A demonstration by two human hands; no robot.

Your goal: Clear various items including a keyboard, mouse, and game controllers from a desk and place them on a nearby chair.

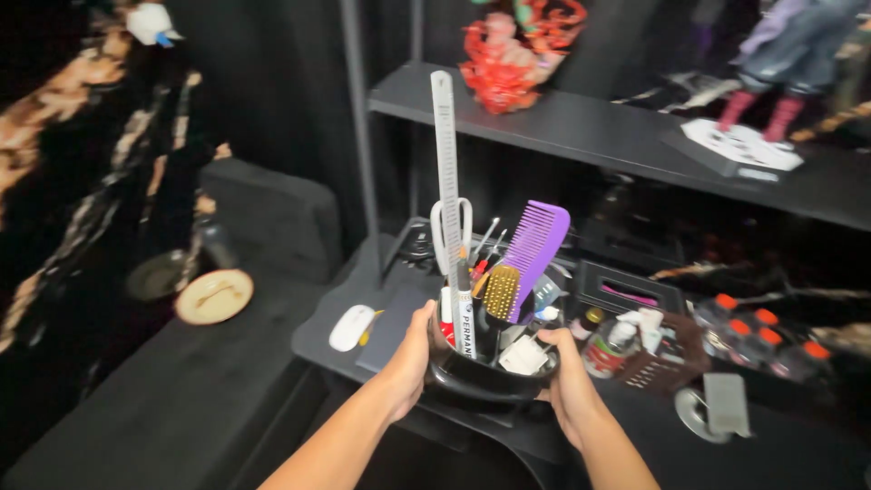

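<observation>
Hands cradle a black organizer tub [490, 377] between them above the dark bench [336, 331]: my left hand [413, 349] and right hand [567, 381] each have fingers wrapped on opposite rims. Its ruler [446, 172] and purple comb [535, 245] stand upright, equally near both hands.

Both my forearms reach up from the bottom of the view, bare to the elbow, and draw closer toward the hands. My left hand [415, 349] is at the end of a forearm that slants up and to the right; the wrist is nearly straight, the back of the hand faces the camera, and the thumb lies up along the top with the fingers curled out of sight. My right hand [564, 381] comes in from the lower right, its forearm leaning left, thumb hooked over at the top and palm turned inward. Both hands are closed in a firm grasp, facing each other.
</observation>
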